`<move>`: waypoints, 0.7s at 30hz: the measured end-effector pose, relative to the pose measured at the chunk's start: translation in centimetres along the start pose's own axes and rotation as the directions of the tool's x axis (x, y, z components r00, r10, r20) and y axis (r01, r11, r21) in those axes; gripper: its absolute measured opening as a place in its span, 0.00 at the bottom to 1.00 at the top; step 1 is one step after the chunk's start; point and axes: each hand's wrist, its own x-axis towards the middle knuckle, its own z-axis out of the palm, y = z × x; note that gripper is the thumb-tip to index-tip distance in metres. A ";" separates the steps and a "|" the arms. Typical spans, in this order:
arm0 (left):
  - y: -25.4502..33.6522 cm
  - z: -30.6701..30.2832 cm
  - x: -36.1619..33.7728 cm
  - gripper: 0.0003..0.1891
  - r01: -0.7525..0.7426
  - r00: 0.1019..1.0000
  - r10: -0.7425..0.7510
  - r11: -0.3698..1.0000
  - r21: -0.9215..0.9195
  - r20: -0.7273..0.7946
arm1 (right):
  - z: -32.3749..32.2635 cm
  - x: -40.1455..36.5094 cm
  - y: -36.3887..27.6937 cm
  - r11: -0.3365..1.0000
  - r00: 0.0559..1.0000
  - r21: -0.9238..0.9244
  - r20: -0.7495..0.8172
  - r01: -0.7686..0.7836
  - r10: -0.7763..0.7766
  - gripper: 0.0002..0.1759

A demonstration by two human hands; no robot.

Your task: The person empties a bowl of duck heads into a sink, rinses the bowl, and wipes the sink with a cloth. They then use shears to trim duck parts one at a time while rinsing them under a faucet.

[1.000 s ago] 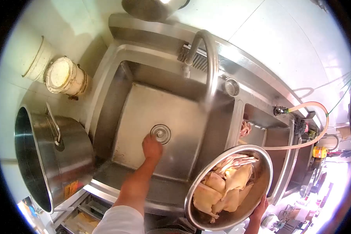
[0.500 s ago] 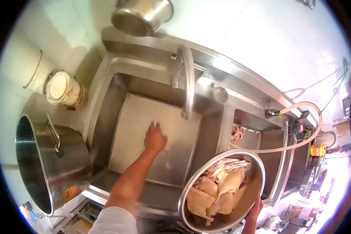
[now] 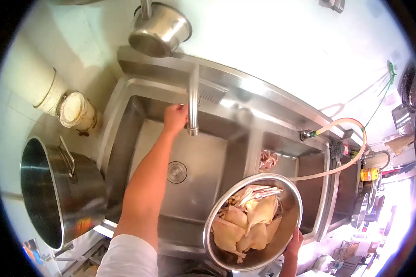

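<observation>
Closest in, gripping the steel bowl (image 3: 289,205) at its near rim with the right hand (image 3: 293,242), fingers tucked against the underside and mostly hidden, so spread or pressed together cannot be told. Heaped inside with raw chicken pieces (image 3: 245,226): pale yellow skin, slick-looking, thinner bony bits lying toward the far side. Held above the front right corner of the sink basin (image 3: 203,152), a little tilted. Further out, reaching across that basin and past the round drain (image 3: 176,171) with the left hand (image 3: 175,117). Closed on the faucet spout (image 3: 193,101) just above its outlet, fingers pressed together and curled round the tube. No water seen running. Looks like setting the spout's position, with the chicken not yet under it. Calls next, most likely, for a firm one-handed hold on a heavy, slippery load and for lining up the outlet over the basin. Off left, a large stockpot (image 3: 64,189); farthest, a small pot (image 3: 159,30) hanging on the wall.
</observation>
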 end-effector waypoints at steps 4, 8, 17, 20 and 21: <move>1.3 -1.1 -2.6 0.27 0.306 0.949 -0.282 0.930 -0.205 0.137 | 0.1 -0.1 -0.3 0.999 0.999 0.043 0.036 -0.030 0.029 0.21; -1.0 -1.1 -9.4 0.28 0.235 0.964 -0.241 0.970 0.070 0.109 | 1.2 -1.2 -1.4 0.990 0.994 0.129 0.103 -0.052 0.038 0.21; -11.2 -3.4 -35.4 0.27 0.421 0.890 -0.445 0.886 0.197 0.097 | 4.8 -5.6 -11.7 0.999 0.952 -0.023 0.304 0.040 -0.031 0.14; -9.8 -3.8 -35.9 0.22 0.428 0.900 -0.418 0.901 -0.066 0.124 | 10.8 -6.1 -16.8 0.999 0.870 -0.043 0.493 0.030 -0.005 0.11; -10.4 -4.5 -35.8 0.20 0.449 0.886 -0.402 0.868 -0.213 0.230 | 13.2 -6.9 -19.0 0.996 0.831 -0.090 0.554 -0.003 0.052 0.11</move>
